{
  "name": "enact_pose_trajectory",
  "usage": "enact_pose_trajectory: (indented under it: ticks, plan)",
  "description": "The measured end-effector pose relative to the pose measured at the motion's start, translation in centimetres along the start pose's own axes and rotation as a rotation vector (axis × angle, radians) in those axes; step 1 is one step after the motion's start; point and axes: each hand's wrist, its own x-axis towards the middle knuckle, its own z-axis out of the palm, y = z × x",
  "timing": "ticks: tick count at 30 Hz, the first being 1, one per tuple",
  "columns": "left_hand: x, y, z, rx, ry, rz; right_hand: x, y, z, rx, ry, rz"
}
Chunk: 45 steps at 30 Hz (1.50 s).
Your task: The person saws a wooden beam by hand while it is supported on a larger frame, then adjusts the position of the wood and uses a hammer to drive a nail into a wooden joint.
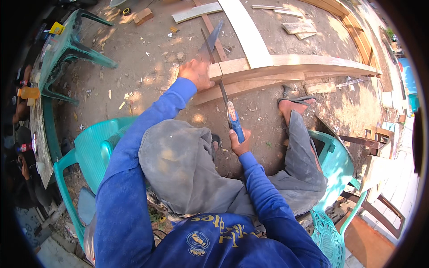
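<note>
Handsaw with a blue handle is held near the centre of the frame by the right hand. Its handle is grasped by the closed fingers, and the thumb is laid along the left side. The right forearm is slanted from the lower right towards the centre, covered by a blue sleeve. The blade is pointed upward and slightly left, and it is set across the wooden beam close to the beam's left end.

The left arm is stretched from the lower left to the upper centre, only slightly bent. The left hand is placed against that beam end, just beside the blade, with its back turned upward. Its fingers are only partly shown, so it cannot be told how tightly they are closed. A second beam is seen just below the first, and a pale board is extended from the beam towards the top edge.
</note>
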Motion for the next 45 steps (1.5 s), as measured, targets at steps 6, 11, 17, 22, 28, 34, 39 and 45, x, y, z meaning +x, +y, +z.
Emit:
enact_pose_trajectory:
  ticks: [6,11,17,22,28,34,39,45]
  plan:
    - [-0.3,-1.2,0.3,-0.014,0.078,0.02,0.8,-10.3,-2.2,-0.016,-0.088,0.194]
    - [0.5,-0.8,0.2,-0.03,0.048,-0.004,-8.6,-16.3,-9.0,-0.113,-0.112,0.304]
    - [-0.1,-0.5,1.0,-0.014,-0.021,-0.012,0.3,-9.7,-2.0,-0.094,-0.026,0.197]
    - [-0.1,-1.8,1.2,0.038,0.036,-0.011,2.7,-3.0,-0.1,0.06,-0.073,0.13]
    - [0.8,-0.3,1.0,0.005,0.07,0.029,0.5,-1.3,0.2,-0.012,-0.018,0.098]
    - [0.0,-1.8,0.1,-0.05,0.03,-0.016,-5.6,-16.0,-7.2,-0.07,-0.16,0.385]
    - [0.1,-0.5,0.8,-0.02,0.015,0.0,-5.5,-14.6,-6.8,-0.07,-0.101,0.3]
    - [-0.2,-1.7,1.4,0.004,0.023,-0.023,3.3,-7.2,1.6,0.037,-0.004,0.16]
